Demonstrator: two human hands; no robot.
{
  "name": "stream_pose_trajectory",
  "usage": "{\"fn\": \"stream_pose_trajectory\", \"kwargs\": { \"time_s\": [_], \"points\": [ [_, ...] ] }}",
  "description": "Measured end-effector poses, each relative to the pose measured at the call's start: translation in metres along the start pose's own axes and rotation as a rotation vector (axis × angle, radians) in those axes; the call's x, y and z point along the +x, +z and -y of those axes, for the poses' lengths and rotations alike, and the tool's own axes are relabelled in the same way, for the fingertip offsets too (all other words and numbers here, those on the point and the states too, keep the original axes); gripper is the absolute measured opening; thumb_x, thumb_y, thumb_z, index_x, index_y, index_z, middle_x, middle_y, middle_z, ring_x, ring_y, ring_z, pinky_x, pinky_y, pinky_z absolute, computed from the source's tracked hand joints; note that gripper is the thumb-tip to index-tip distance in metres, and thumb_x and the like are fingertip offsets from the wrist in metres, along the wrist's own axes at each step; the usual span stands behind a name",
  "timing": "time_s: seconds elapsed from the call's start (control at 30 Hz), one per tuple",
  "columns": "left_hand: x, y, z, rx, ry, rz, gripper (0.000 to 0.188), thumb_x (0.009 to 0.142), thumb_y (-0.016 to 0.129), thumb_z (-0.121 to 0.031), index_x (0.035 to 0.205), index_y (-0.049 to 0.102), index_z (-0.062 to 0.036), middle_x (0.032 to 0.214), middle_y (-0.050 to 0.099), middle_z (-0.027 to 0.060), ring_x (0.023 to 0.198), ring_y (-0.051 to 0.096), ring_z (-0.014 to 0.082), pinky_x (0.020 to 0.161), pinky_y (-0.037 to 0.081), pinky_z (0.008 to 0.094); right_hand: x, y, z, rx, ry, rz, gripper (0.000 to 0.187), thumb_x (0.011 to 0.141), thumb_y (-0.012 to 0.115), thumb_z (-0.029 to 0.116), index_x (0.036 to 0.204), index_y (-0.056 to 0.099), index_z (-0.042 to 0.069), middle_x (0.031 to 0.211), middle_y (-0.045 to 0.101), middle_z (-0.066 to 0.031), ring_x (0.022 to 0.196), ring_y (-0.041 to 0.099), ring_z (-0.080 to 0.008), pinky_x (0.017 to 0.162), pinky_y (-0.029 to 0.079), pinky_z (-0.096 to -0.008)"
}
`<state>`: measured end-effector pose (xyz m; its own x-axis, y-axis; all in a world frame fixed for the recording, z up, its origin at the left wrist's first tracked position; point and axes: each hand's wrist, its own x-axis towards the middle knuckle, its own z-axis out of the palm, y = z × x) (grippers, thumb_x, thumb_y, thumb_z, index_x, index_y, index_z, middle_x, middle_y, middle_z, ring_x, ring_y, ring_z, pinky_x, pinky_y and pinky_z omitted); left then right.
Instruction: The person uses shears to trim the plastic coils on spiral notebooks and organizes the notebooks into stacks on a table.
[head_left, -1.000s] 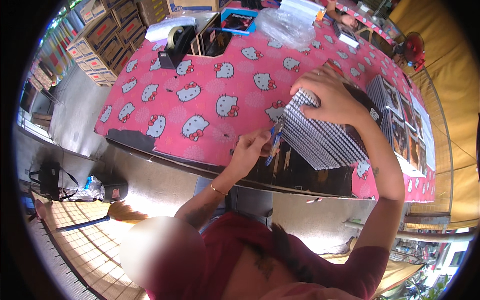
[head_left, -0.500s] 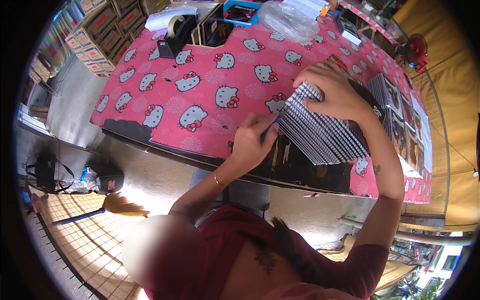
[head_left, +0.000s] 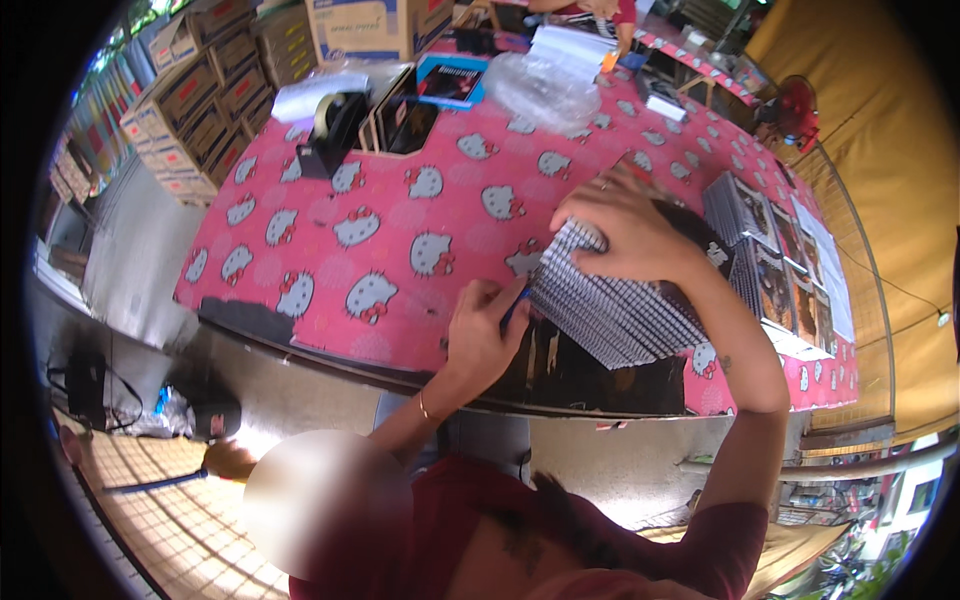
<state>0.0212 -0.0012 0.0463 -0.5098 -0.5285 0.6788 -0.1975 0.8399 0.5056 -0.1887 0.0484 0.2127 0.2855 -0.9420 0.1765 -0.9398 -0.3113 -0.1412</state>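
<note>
A thick stack of booklets, its side banded in black and white, stands at the front of the pink table. My right hand is closed over its top, thumb on the near side and fingers across the far side. My left hand is closed around a slim blue tool, whose kind I cannot make out. The tool's tip is at the left edge of the stack. Part of the stack's dark cover shows behind my right wrist.
More booklet piles stand at the right. A tape dispenser, a clear plastic bag and a cardboard box are toward the back. Another person's hands show at the far side. A red fan stands at right.
The view has tilted up, bringing in the far box and the other person. Both hands keep their holds; the tool's tip stays by the stack's left edge.
</note>
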Motion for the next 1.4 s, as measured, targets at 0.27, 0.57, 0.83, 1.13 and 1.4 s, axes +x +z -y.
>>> {"fn": "stream_pose_trajectory", "kwargs": {
  "time_s": [0.27,0.57,0.83,1.13,1.4],
  "points": [
    [-0.013,0.008,0.012,-1.077,-0.776,0.312,0.038,0.100,0.050,-0.029,0.120,0.058,0.0026,0.093,0.068,0.0101,0.077,0.069,0.0191,0.069,0.056,0.0304,-0.005,0.003,-0.005,0.004,-0.021,-0.046,0.034,0.070,0.071,0.025,0.102,0.062,0.015,0.101,0.062,-0.0024,0.109,0.054,-0.0251,0.108,0.027,-0.0478],
    [-0.020,0.003,0.021,-0.834,-0.662,0.418,0.038,0.100,0.051,-0.032,0.112,0.061,0.0027,0.092,0.069,0.0104,0.080,0.069,0.0186,0.072,0.056,0.0302,-0.004,0.007,-0.007,-0.001,-0.029,-0.020,0.037,0.073,0.069,0.033,0.104,0.061,0.015,0.101,0.061,-0.0055,0.109,0.055,-0.0276,0.108,0.027,-0.0487],
    [-0.012,-0.004,0.011,-1.070,-0.906,0.471,0.037,0.100,0.050,-0.031,0.109,0.061,0.0035,0.098,0.069,0.0150,0.087,0.071,0.0233,0.076,0.057,0.0325,-0.006,0.008,-0.005,0.019,0.031,0.008,0.034,0.073,0.070,0.029,0.103,0.062,0.016,0.104,0.063,-0.0027,0.111,0.055,-0.0243,0.109,0.026,-0.0474],
    [-0.004,0.008,0.012,-1.142,-0.910,0.406,0.038,0.100,0.050,-0.032,0.112,0.061,0.0028,0.098,0.069,0.0143,0.081,0.070,0.0222,0.075,0.058,0.0345,-0.005,0.007,-0.003,0.010,0.038,0.002,0.033,0.072,0.071,0.026,0.102,0.062,0.014,0.104,0.064,-0.0012,0.111,0.055,-0.0237,0.109,0.026,-0.0485],
    [-0.010,-0.003,0.036,-0.684,-0.556,0.513,0.038,0.099,0.051,-0.030,0.108,0.062,0.0052,0.090,0.068,0.0119,0.077,0.068,0.0183,0.073,0.057,0.0297,-0.001,0.004,0.001,0.014,0.030,0.006,0.033,0.072,0.072,0.026,0.101,0.062,0.013,0.102,0.064,-0.0017,0.109,0.055,-0.0243,0.107,0.028,-0.0454]
  ]
}}
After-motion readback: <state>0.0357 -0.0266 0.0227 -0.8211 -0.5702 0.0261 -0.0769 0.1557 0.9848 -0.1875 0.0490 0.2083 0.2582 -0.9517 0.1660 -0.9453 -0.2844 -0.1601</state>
